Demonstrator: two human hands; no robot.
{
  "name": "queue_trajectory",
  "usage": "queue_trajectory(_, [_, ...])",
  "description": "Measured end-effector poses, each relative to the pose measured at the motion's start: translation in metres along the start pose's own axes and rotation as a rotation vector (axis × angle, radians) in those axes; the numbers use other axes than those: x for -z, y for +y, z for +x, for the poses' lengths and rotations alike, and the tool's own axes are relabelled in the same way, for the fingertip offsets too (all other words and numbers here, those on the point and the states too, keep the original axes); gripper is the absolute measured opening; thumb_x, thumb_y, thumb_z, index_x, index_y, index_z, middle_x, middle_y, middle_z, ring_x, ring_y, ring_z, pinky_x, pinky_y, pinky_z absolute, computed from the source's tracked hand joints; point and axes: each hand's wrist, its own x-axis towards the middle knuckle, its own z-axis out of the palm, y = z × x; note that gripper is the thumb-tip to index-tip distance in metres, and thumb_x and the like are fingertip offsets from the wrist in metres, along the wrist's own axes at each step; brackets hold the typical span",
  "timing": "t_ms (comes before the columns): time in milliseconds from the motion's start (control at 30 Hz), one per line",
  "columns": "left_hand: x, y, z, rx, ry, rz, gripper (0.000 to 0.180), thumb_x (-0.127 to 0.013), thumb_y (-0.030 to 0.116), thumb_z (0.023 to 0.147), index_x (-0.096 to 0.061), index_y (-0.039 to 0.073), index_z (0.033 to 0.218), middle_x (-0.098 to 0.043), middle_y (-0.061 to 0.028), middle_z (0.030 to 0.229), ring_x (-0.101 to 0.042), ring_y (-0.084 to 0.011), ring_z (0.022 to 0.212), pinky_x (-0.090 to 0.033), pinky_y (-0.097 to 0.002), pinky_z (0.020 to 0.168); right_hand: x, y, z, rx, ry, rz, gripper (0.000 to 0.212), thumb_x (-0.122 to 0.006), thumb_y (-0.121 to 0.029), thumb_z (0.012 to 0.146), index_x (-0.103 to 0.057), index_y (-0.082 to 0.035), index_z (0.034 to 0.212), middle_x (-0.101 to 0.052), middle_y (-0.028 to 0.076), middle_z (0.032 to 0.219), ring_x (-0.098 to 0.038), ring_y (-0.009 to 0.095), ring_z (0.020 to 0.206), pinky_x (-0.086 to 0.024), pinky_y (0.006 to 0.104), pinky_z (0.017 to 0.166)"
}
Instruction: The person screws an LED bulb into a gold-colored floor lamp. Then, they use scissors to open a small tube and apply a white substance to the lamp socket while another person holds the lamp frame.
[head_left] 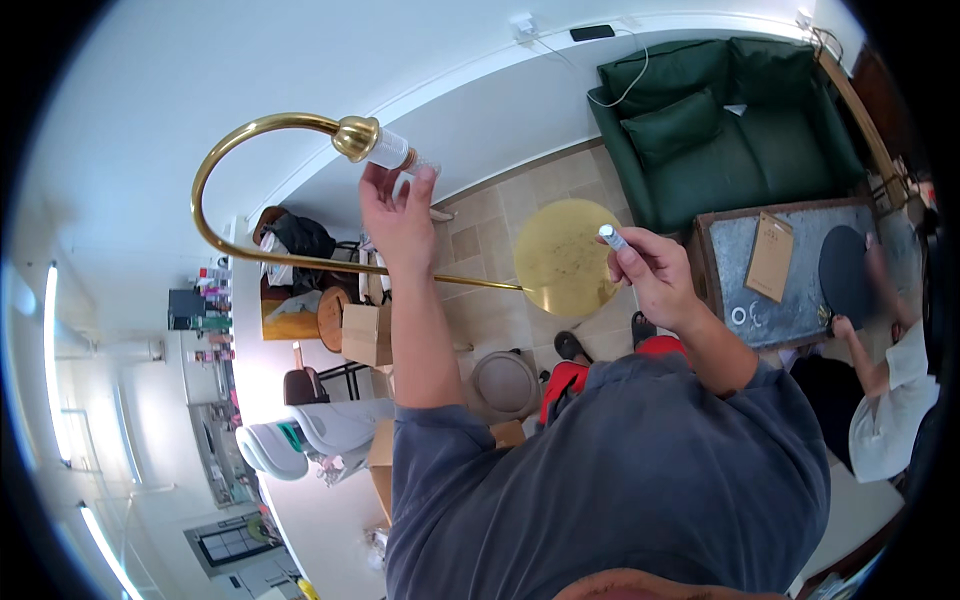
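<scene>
A brass floor lamp rises from its round gold base and curves over at the top, ending in a brass cup with a white socket. Just at the socket's end, my left hand is raised with fingers closed around a small clear light bulb; copper-coloured threads show between bulb and socket. Whether the bulb is seated I cannot tell. My right hand, lower and to the right above the base, pinches a small white-and-silver cylinder whose kind is unclear.
A green sofa stands against the far wall. To the right, a low grey-topped table carries a brown clipboard-like board and a dark round disc, beside another person. Cardboard boxes and a round stool lie left of my legs.
</scene>
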Motion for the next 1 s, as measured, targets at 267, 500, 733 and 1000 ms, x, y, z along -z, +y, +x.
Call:
queue_trajectory(267, [0.002, -0.016, 0.043, 0.006, -0.077, -0.204, 0.046, -0.078, 0.007, 0.086, -0.056, -0.002, 0.126, -0.067, -0.0124, 0.113, -0.064, -0.0162, 0.102, -0.051, -0.0312, 0.092, -0.052, 0.003, 0.030, 0.145, 0.148, -0.123, 0.028, -0.060, -0.016, 0.100, -0.064, 0.005, 0.118, -0.063, 0.004, 0.082, -0.057, 0.010, 0.072, -0.048, 0.0249, 0.066])
queue_trajectory(500, [0.011, -0.020, 0.042, -0.025, -0.115, -0.119, 0.047, -0.081, 0.008, 0.083, -0.057, -0.002, 0.123, -0.069, -0.0127, 0.110, -0.066, -0.0156, 0.095, -0.053, -0.0305, 0.087, -0.075, -0.017, 0.090, 0.409, 0.131, -0.429, 0.023, -0.068, -0.014, 0.093, -0.068, 0.000, 0.112, -0.062, 0.007, 0.076, -0.055, 0.013, 0.064, -0.045, 0.0284, 0.060])
queue_trajectory(733, [0.000, -0.029, 0.032, -0.070, 0.028, -0.152, 0.046, -0.080, 0.002, 0.082, -0.057, -0.003, 0.121, -0.068, -0.0145, 0.108, -0.067, -0.0191, 0.095, -0.055, -0.0320, 0.088, -0.070, -0.015, 0.162, 0.502, -0.062, -0.422, 0.020, -0.066, -0.009, 0.091, -0.068, 0.001, 0.109, -0.057, 0.010, 0.077, -0.055, 0.022, 0.065, -0.043, 0.0338, 0.058])
queue_trajectory(1000, [-0.010, -0.020, 0.026, -0.113, 0.226, 0.027, 0.039, -0.077, 0.000, 0.084, -0.056, -0.006, 0.117, -0.068, -0.0161, 0.109, -0.067, -0.0200, 0.099, -0.055, -0.0315, 0.090, -0.066, 0.003, 0.222, 0.468, -0.283, -0.252, 0.021, -0.059, -0.021, 0.093, -0.068, -0.003, 0.101, -0.064, 0.013, 0.091, -0.062, 0.034, 0.085, -0.050, 0.0428, 0.075])
